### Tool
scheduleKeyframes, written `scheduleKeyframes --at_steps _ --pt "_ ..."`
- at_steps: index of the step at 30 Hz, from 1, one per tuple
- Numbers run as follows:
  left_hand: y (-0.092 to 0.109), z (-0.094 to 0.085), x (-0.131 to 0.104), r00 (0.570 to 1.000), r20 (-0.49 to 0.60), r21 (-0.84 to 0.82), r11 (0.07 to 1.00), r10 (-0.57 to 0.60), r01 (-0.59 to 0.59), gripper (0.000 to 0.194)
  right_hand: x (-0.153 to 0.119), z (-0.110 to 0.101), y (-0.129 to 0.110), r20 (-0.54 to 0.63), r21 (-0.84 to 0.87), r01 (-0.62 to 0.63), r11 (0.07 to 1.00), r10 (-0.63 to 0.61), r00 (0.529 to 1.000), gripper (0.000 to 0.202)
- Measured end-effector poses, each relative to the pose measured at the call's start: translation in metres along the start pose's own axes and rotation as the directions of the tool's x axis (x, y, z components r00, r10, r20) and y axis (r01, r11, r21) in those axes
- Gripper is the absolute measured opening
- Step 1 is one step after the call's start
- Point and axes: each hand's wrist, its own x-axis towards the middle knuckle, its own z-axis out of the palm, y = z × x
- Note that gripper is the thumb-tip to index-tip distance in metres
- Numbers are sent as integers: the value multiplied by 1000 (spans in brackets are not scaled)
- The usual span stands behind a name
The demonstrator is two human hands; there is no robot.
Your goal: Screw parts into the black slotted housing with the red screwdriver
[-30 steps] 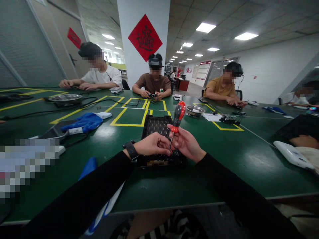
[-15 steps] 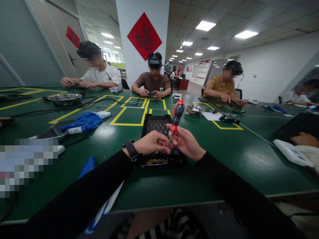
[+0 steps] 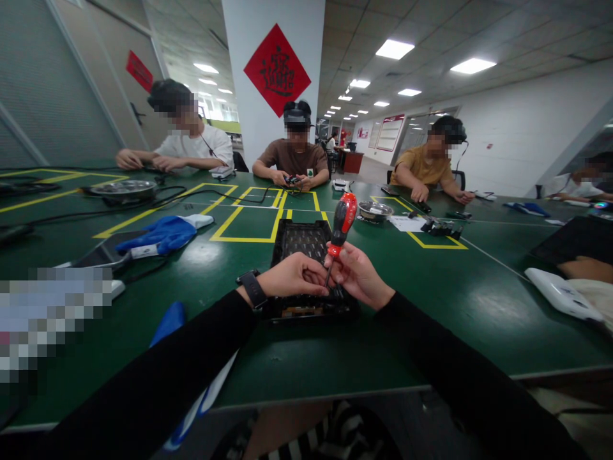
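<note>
My right hand (image 3: 363,276) grips a red-and-black screwdriver (image 3: 343,222) low down, around the collar and upper shaft. The screwdriver leans slightly, handle up and tip down. My left hand (image 3: 294,275) has its fingers pinched together right beside the lower shaft; whether they hold the tip or a small part cannot be made out. Both hands are over an open black case (image 3: 313,317) with rows of small light marks or pieces inside. The hands hide much of its middle.
Blue-and-white gloves (image 3: 163,236) lie on a dark object to the left. A metal bowl (image 3: 376,212) and several small black parts (image 3: 443,227) stand beyond my right hand. A white device (image 3: 560,294) is at the right. Several co-workers sit around the green table (image 3: 431,306).
The screwdriver handle has tipped slightly to the right, and my right hand's fingers have shifted on it. My left hand stays nearly in place.
</note>
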Motion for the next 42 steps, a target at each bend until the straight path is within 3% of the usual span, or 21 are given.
scheduleKeyframes --at_steps 11,24,32,42 --pt "-1 1 0 997 -53 -88 995 -60 55 33 -1 -1 2 -41 33 14 999 -13 999 40" --pt "0 -2 -1 1000 -17 -23 1000 -18 17 30 -2 1 -4 -2 73 -24 997 24 1000 32" --pt "-2 -2 -1 999 2 -112 992 -52 52 28 0 -1 2 12 -9 42 999 -42 999 36" --pt "-2 -1 0 999 17 -73 997 -32 33 26 -2 -2 -4 -5 99 -41 994 41 999 28"
